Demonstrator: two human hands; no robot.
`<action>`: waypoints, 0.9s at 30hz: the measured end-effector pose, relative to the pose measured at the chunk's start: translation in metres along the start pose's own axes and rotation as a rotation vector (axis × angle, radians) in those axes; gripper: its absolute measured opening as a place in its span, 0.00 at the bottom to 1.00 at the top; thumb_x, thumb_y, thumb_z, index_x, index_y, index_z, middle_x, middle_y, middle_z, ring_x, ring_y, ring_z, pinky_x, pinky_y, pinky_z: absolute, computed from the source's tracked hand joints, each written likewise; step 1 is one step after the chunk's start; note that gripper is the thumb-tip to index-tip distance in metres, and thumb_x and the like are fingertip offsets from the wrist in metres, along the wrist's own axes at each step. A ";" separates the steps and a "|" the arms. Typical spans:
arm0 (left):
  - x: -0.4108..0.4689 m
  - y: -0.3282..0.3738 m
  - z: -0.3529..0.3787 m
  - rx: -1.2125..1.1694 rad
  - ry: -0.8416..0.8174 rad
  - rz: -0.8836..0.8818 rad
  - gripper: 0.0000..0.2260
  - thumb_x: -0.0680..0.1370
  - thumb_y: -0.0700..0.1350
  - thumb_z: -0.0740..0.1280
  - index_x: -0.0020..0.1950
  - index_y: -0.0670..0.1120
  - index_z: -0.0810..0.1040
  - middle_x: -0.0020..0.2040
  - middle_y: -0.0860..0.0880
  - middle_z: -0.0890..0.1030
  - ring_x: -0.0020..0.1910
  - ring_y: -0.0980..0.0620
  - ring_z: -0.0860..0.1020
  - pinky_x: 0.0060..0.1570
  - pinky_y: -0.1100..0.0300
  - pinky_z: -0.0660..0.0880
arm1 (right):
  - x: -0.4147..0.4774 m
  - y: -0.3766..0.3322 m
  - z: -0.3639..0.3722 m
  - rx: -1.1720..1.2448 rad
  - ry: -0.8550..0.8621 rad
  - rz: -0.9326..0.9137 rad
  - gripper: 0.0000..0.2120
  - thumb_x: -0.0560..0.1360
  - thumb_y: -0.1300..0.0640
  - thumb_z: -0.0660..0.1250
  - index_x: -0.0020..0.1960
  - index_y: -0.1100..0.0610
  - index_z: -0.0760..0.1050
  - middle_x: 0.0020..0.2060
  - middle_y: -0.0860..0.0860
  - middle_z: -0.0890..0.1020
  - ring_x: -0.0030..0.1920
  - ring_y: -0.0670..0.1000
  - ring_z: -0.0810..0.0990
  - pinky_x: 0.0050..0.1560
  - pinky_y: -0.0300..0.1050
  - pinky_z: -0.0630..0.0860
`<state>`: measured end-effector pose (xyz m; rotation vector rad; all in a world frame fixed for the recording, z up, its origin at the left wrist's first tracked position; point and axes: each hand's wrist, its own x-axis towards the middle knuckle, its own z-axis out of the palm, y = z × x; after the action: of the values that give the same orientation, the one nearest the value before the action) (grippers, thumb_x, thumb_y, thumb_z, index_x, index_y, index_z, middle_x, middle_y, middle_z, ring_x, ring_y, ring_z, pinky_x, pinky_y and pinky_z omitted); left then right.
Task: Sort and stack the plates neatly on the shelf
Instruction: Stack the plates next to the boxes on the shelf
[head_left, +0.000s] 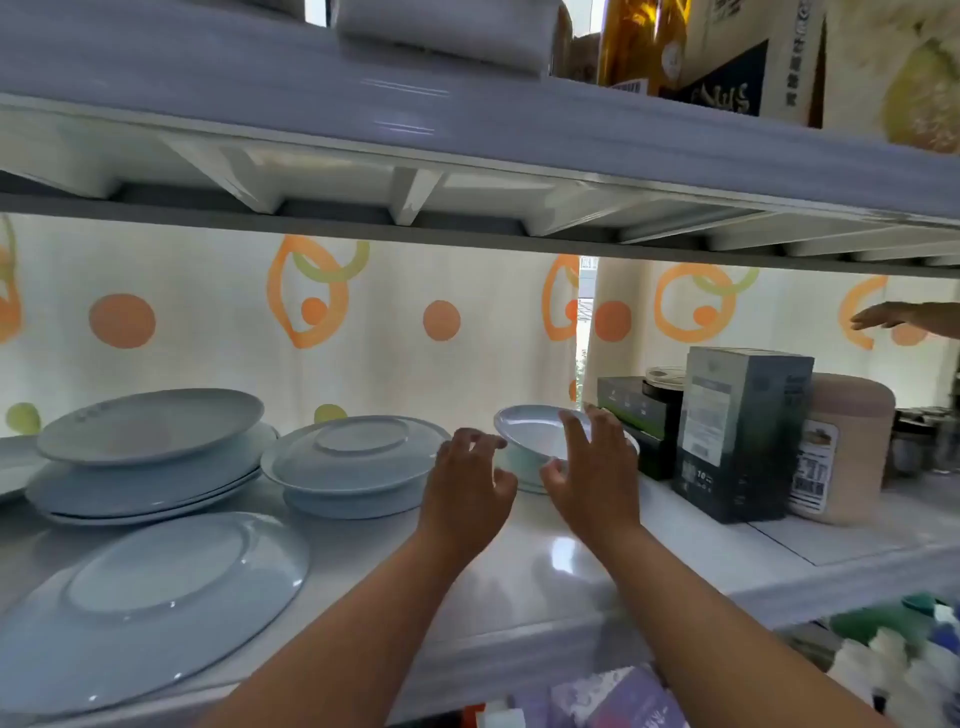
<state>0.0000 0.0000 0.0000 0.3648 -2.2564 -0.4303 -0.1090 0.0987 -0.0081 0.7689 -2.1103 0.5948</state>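
On the white shelf (545, 571) lie pale blue plates. A large plate (145, 608) rests upside down at the front left. Behind it is an uneven stack of large plates (150, 457). In the middle, an upside-down plate sits on a bowl (353, 462). A small tilted dish (530, 431) rests on another dish further right. My left hand (467, 483) and my right hand (592, 478) hover on either side of that small dish, fingers spread, holding nothing.
Dark boxes (737, 431), a black-lidded jar (662, 395) and a beige canister (841, 447) stand at the right of the shelf. Another person's hand (893, 317) reaches in at the far right. An upper shelf (467, 130) hangs close overhead. A patterned curtain (311, 322) backs the shelf.
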 end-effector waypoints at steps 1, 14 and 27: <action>0.005 0.000 0.003 -0.047 -0.022 -0.018 0.16 0.75 0.43 0.62 0.63 0.46 0.75 0.61 0.45 0.76 0.61 0.47 0.75 0.60 0.58 0.69 | 0.002 0.001 0.002 -0.010 -0.029 0.004 0.28 0.58 0.59 0.77 0.57 0.60 0.75 0.55 0.64 0.78 0.57 0.66 0.78 0.51 0.62 0.77; 0.030 -0.015 0.032 -0.189 -0.131 -0.085 0.15 0.73 0.45 0.63 0.60 0.50 0.72 0.39 0.53 0.77 0.45 0.50 0.76 0.46 0.58 0.70 | 0.003 0.016 0.028 -0.075 -0.126 0.037 0.19 0.66 0.57 0.73 0.56 0.60 0.79 0.53 0.60 0.82 0.58 0.61 0.78 0.61 0.57 0.69; 0.025 -0.022 0.019 -0.172 -0.131 -0.066 0.09 0.76 0.47 0.60 0.49 0.47 0.78 0.45 0.48 0.83 0.44 0.47 0.78 0.47 0.56 0.74 | -0.001 0.010 0.003 -0.097 -0.055 0.000 0.11 0.64 0.71 0.71 0.42 0.59 0.82 0.30 0.55 0.82 0.33 0.57 0.80 0.44 0.48 0.76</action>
<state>-0.0281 -0.0258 -0.0048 0.3309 -2.3175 -0.6964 -0.1168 0.1042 -0.0126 0.7384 -2.1723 0.4722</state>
